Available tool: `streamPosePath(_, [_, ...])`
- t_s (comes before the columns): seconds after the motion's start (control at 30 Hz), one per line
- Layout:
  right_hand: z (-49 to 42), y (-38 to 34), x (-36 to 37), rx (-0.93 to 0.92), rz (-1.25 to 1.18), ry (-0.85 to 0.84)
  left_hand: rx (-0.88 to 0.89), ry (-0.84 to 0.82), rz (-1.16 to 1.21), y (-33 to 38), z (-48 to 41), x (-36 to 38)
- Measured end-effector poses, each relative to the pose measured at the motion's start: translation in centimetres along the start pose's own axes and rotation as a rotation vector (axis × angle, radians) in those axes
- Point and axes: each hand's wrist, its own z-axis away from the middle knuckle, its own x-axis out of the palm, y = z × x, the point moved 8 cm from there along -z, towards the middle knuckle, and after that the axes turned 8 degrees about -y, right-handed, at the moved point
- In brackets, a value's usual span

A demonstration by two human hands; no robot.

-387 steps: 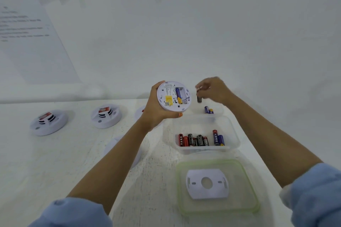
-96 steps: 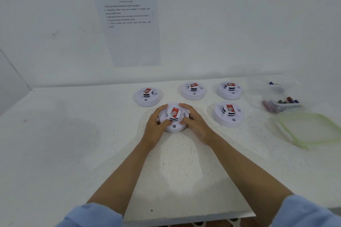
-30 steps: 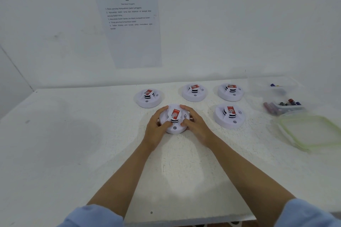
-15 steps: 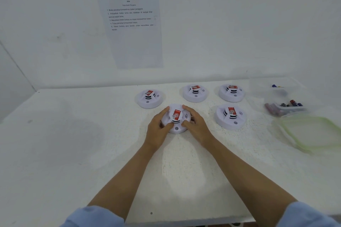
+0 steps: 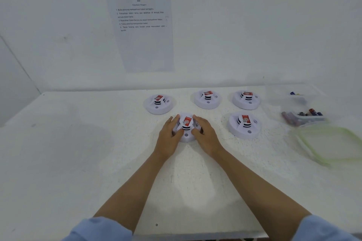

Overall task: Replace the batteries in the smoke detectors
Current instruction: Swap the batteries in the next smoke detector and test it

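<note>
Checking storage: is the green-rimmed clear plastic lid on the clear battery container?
No, the green-rimmed lid lies on the white table beside the open container.

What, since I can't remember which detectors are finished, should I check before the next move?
1. Left hand and right hand hold the near detector from both sides: ok.
2. Near detector sits face up on the table: ok.
3. Its batteries already new: cannot tell, the back is hidden.
4. Battery box open, lid lying beside it: ok.
5. Other detectors apart from the hands: ok.
</note>
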Motion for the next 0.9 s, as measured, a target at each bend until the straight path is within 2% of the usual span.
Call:
streamPosePath(0.17, [-0.3,0.2,0.3,0.022,0.028,-0.032,-0.002,-0.022,-0.102,0.0,-0.1,0.4])
streamPosePath(0.33, [-0.5,0.3,0.1,0.008,-0.003,-0.044,-0.010,0.006,-0.025,0.3,0.1,0.0])
streamPosePath(0.5, [-1.4,-0.3,-0.5,0.061,-0.186,-0.061,-0.050,0.178,0.123,0.1,0.4,-2.1])
streamPosePath(0.63, [-4.3,-2.0,-0.8,0.051,-0.087,-0.116,-0.059,0.291,0.114,-0.9,-0.4,-4.9])
streamPosePath(0.7, [-6.2,-2.6,-0.3,0.065,-0.026,-0.177,0.000,0.282,0.083,-0.2,-1.3,-6.5])
streamPosePath(0.8, [-9.1,-2.8,1.0,0.091,0.062,-0.267,0.157,0.176,0.090,1.9,-3.2,-8.3])
streamPosePath(0.9, [-11.4,-2.6,2.4,0.112,0.129,-0.335,0.148,0.126,0.078,1.2,-5.7,-9.9])
